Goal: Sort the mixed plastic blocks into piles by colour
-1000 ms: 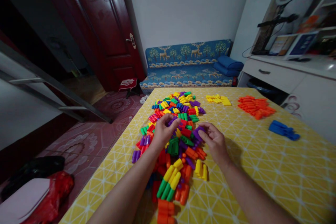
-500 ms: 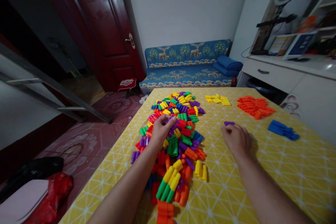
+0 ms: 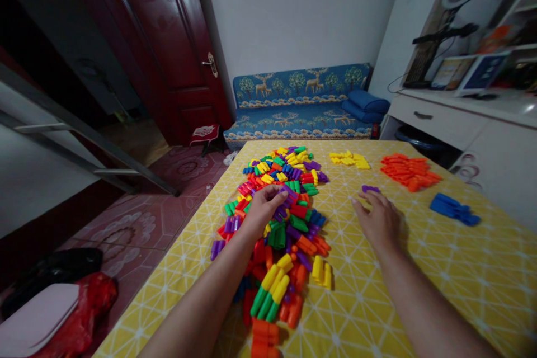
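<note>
Between my left hand's (image 3: 264,208) thumb and fingers I have a glossy purple plastic piece of ribbed, finger-like tubes (image 3: 287,194), pinched just above the middle of the pile. My right hand (image 3: 381,222) grips nothing: the thumb stands well away from the fingers, and a second purple plastic piece (image 3: 371,189) lies on the cloth just past the fingertips; whether they touch it I cannot tell. The long mixed pile of smooth, round-ended plastic pieces (image 3: 299,211) beneath my left hand runs red, green, orange, blue, yellow and purple, with a joined yellow-and-green block (image 3: 271,291) near its closer end. Under it all is a creased yellow cloth with white crossing lines (image 3: 356,296). A bare strip separates the pile from the table's left edge, and wide clear cloth surrounds my right hand, bounded by a flat yellow plastic cluster (image 3: 349,160), a spread orange plastic heap (image 3: 410,172) and a few blue plastic pieces (image 3: 454,210). The blue patterned sofa (image 3: 293,105) stands just beyond the far edge. A second ago my right hand held purple at the pile's side; now it is out over the cloth, while my left has stayed at the pile.
</note>
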### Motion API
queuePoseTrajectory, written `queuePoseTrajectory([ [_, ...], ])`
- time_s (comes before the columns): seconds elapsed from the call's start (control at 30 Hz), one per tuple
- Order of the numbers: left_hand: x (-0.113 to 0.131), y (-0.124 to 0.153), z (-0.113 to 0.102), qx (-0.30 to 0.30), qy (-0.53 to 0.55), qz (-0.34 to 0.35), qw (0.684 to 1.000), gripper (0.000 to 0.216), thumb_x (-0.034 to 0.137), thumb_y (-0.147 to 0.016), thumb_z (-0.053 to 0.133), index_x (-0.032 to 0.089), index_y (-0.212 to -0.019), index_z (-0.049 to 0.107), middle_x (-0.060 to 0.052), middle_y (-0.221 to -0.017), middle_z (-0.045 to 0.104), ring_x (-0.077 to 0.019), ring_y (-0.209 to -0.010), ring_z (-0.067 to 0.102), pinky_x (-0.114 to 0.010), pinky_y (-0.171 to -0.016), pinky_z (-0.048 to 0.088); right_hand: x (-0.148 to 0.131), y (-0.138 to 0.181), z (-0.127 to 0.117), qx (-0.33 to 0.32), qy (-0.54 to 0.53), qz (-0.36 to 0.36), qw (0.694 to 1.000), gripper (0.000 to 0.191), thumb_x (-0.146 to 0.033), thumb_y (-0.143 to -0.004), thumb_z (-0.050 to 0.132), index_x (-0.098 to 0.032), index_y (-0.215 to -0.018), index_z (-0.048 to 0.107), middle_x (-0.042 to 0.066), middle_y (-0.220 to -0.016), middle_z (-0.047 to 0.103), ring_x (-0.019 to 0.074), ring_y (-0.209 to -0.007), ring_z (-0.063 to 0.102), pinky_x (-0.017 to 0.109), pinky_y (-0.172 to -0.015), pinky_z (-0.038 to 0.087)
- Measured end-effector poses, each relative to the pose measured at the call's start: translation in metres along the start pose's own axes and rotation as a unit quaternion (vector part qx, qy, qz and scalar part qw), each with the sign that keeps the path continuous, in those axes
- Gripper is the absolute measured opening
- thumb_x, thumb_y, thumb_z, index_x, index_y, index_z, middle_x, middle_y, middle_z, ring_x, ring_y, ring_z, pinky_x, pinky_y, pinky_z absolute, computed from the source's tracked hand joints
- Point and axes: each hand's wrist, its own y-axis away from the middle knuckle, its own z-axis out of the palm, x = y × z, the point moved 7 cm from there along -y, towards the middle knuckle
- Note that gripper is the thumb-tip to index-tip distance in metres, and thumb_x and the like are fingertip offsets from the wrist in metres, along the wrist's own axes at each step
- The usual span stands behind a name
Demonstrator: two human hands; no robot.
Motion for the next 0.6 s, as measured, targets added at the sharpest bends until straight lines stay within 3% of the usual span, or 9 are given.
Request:
queuePoseTrajectory([
  [0.13,0.005,0.004,0.015,-0.068,-0.049,0.022,0.996,0.043,0.051,-0.063,0.081,0.013,-0.082,0.072,-0.004,-0.074,0.072,-0.0134,-0.063,0.062,-0.022,-0.06,0.046,-0.06,0.011,-0.003,-0.022,-0.197,-0.119,0.973,0.032,-0.034,-0.093,0.051,-0.02,-0.12,0.059,0.012,-0.115,0.064,0.0236,-0.106,0.061,0.043,-0.095,0.05],
  [0.2,0.007,0.008,0.021,-0.093,-0.099,0.041,0.99,0.041,0.05,-0.068,0.078,0.013,-0.084,0.073,-0.006,-0.075,0.073,-0.0148,-0.064,0.062,-0.023,-0.06,0.046,-0.093,0.022,-0.004,-0.068,-0.24,-0.168,0.954,0.041,-0.031,-0.093,0.054,-0.023,-0.133,0.051,0.01,-0.119,0.062,0.0218,-0.104,0.063,0.041,-0.094,0.052],
  [0.3,0.008,0.013,0.027,-0.107,-0.168,0.071,0.977,0.037,0.047,-0.074,0.075,0.013,-0.087,0.074,-0.007,-0.08,0.074,-0.016,-0.067,0.064,-0.023,-0.061,0.046,-0.128,0.038,-0.006,-0.106,-0.263,-0.228,0.932,0.057,-0.028,-0.09,0.06,-0.029,-0.143,0.042,0.009,-0.13,0.059,0.0235,-0.118,0.058,0.043,-0.101,0.05],
  [0.47,0.01,0.02,0.033,-0.115,-0.217,0.102,0.964,0.034,0.045,-0.077,0.073,0.013,-0.087,0.076,-0.005,-0.077,0.073,-0.0173,-0.069,0.065,-0.023,-0.061,0.047,-0.144,0.05,-0.008,-0.112,-0.296,-0.246,0.916,0.052,-0.018,-0.09,0.055,-0.033,-0.14,0.049,0.005,-0.125,0.061,0.0222,-0.118,0.059,0.04,-0.099,0.054],
  [0.6,0.011,0.022,0.037,-0.136,-0.233,0.102,0.957,0.037,0.042,-0.077,0.073,0.017,-0.104,0.076,-0.006,-0.089,0.076,-0.0219,-0.081,0.068,-0.026,-0.071,0.051,-0.14,0.045,-0.012,-0.077,-0.265,-0.254,0.927,0.049,-0.016,-0.09,0.055,-0.032,-0.136,0.052,0.006,-0.119,0.062,0.0215,-0.114,0.061,0.039,-0.097,0.054],
])
